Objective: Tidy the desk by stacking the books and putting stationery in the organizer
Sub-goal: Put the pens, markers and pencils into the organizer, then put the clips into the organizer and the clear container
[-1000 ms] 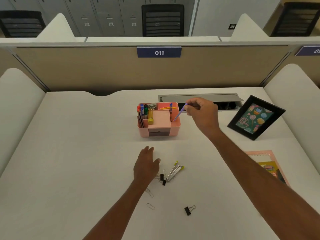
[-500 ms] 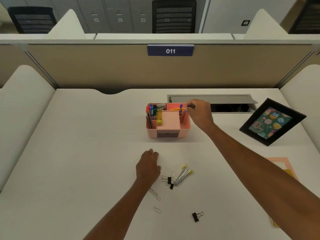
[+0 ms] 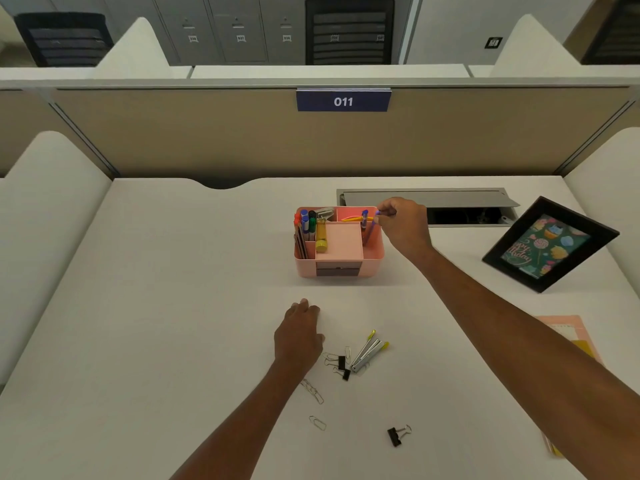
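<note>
Head view: the left hand [image 3: 299, 336] is being rested palm down on the white desk [image 3: 173, 306], fingers relaxed and nothing held, with paper clips [image 3: 313, 393], black binder clips [image 3: 343, 365] and a silver tool with yellow tips [image 3: 367, 353] lying just beside it. Farther back, in the right-hand compartment of the pink organizer [image 3: 339, 268], a purple pen [image 3: 370, 230] is being held tilted, pinched at its top by the right hand [image 3: 403, 225]. Pinkish books [image 3: 568, 334] are being partly hidden by the right forearm.
</note>
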A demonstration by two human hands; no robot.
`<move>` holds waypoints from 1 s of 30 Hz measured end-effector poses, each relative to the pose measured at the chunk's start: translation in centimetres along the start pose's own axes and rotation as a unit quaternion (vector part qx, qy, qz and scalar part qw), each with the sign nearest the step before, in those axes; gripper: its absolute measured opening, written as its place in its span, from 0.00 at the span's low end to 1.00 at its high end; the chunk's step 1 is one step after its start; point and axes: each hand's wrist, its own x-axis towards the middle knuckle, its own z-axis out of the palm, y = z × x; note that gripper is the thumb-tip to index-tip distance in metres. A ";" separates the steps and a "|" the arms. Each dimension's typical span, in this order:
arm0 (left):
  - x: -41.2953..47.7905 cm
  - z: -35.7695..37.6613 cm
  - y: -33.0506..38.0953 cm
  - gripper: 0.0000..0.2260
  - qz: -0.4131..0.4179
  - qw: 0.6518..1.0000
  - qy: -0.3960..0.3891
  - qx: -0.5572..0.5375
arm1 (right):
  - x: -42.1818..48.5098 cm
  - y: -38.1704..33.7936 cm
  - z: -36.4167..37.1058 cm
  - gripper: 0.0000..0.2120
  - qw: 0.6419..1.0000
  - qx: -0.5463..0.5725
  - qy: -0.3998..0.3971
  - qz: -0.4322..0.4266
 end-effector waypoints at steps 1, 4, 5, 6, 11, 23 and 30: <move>0.0 0.0 0.0 0.25 0.001 1.000 0.001 0.002 | 0.0 0.1 0.0 0.06 1.000 -0.001 -0.001 0.000; 0.0 0.1 0.0 0.25 0.001 1.000 0.003 0.002 | 0.0 0.4 -0.2 0.07 1.000 -0.004 -0.002 0.002; 0.0 0.1 0.0 0.25 0.002 1.000 0.003 0.004 | 0.0 0.4 -0.3 0.07 1.000 -0.004 -0.003 0.004; 0.0 0.0 0.0 0.24 0.003 1.000 0.003 0.006 | 0.0 0.4 -0.4 0.07 1.000 -0.004 -0.004 0.007; 0.0 0.1 0.0 0.24 0.003 1.000 0.004 0.008 | 0.1 0.5 -0.8 0.09 1.000 0.000 0.003 0.008; 0.0 0.3 0.0 0.25 -0.002 1.000 0.005 0.002 | -1.0 0.2 -1.9 0.06 0.999 -0.010 0.035 0.014; 0.1 0.8 -0.3 0.26 -0.010 1.000 -0.005 -0.009 | -6.6 -0.2 -3.2 0.11 0.997 -0.003 0.070 -0.026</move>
